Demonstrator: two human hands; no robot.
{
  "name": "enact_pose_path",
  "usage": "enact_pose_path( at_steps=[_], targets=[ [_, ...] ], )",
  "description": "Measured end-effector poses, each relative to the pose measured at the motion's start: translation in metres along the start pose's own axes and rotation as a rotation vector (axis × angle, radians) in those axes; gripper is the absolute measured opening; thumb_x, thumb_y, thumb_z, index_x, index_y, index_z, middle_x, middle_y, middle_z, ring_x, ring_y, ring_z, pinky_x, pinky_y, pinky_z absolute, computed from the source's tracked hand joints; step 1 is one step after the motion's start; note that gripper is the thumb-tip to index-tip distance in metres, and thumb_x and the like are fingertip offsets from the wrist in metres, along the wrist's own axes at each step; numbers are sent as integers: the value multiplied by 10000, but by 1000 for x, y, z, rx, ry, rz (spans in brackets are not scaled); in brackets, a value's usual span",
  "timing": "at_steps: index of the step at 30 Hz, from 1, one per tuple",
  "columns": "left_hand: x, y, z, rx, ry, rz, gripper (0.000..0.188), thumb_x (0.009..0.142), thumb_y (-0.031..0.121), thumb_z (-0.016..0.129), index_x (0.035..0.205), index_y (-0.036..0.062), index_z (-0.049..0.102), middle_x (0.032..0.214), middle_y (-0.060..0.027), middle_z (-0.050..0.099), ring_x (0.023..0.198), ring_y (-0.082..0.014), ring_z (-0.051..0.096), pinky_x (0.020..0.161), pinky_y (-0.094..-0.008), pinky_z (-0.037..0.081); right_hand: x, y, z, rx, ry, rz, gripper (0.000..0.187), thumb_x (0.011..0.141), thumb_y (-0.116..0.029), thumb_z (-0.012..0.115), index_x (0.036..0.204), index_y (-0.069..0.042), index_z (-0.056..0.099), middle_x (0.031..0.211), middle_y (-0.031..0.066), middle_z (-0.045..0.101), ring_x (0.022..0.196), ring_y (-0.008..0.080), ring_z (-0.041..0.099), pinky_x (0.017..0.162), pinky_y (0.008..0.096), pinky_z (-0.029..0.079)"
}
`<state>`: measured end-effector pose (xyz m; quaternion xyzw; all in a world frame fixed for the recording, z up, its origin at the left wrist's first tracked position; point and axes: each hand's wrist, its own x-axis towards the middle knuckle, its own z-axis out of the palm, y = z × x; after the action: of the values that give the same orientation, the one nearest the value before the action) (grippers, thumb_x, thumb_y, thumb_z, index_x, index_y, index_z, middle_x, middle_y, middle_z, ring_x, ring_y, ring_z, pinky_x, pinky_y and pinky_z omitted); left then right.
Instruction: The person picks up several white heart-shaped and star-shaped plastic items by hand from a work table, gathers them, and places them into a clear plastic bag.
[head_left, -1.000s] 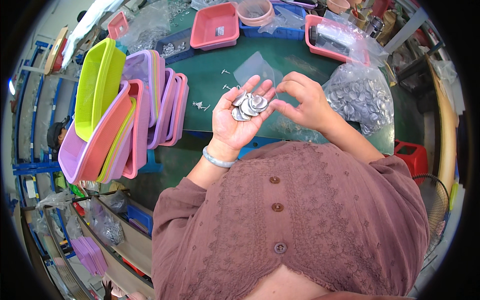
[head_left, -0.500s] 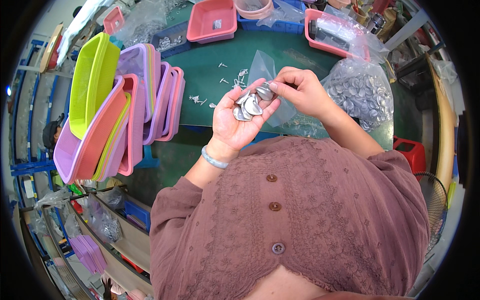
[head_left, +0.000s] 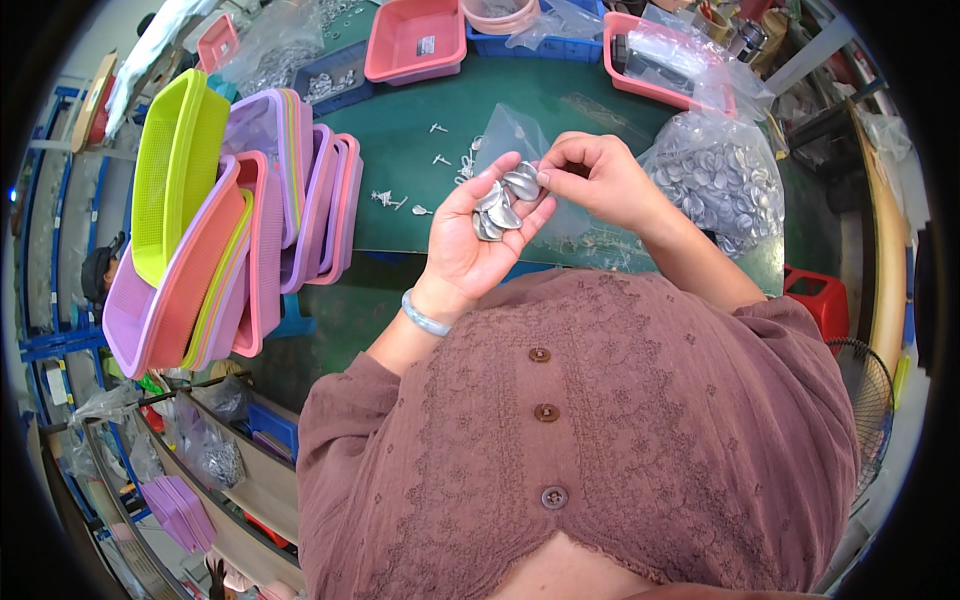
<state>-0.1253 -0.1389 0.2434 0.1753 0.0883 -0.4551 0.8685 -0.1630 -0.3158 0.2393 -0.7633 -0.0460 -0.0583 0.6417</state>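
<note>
My left hand (head_left: 463, 240) is palm up, its fingers slightly curled around a small heap of silvery, rounded metal pieces (head_left: 493, 217). They look like smooth, teardrop-shaped shells or spoon bowls. Thumb and index finger of my right hand (head_left: 600, 180) are pinched together at the edge of a shiny piece (head_left: 522, 181) by the left fingertips. A clear plastic bag (head_left: 512, 132) lies flat on the green table behind and under the hands. To the right, a bulging clear bag (head_left: 715, 180) holds many similar silvery pieces.
Stacked purple, pink and green plastic baskets (head_left: 180, 190) stand on the left. Small metal parts (head_left: 386, 199) lie scattered on the green table (head_left: 400, 130). Along the back are a pink tray (head_left: 415, 40), a blue bin (head_left: 335, 85) and another pink tray (head_left: 650, 85). A red stool (head_left: 815, 300) is at right.
My right thumb has slid off the face of the shiny piece to its edge. The left hand stays palm up with its heap; the whole view has shifted slightly.
</note>
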Motion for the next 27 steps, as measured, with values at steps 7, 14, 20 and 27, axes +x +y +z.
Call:
enact_pose_path(
  at_steps=[7,14,20,27],
  targets=[
    [1,-9,5,229,216,96,300,818,33,488,1116,22,454,1002,-108,538,911,-218,555,861,-377,478,-6,-5,4,-93,-25,-37,111,746,-91,616,758,19,609,689,39,563,600,100,484,553,239,406],
    [-1,-6,6,157,107,47,438,781,1,441,1214,-40,385,1149,-207,475,1093,-346,476,940,-428,426,-3,-2,-7,302,-41,308,95,763,-133,632,768,-38,636,667,-24,578,553,39,441,495,188,338],
    [-3,-3,3,122,49,22,440,787,0,450,1213,-49,357,1117,-176,479,1038,-300,511,913,-421,447,-3,2,-8,405,-49,330,118,759,-142,646,782,-27,632,686,-13,586,555,46,451,496,190,347],
    [-7,-3,5,150,52,41,435,769,13,447,1194,-62,395,1155,-208,475,1100,-342,472,957,-438,406,-4,1,-8,384,-73,304,122,767,-153,643,787,-33,628,680,-29,567,569,43,450,503,189,346]
  ],
)
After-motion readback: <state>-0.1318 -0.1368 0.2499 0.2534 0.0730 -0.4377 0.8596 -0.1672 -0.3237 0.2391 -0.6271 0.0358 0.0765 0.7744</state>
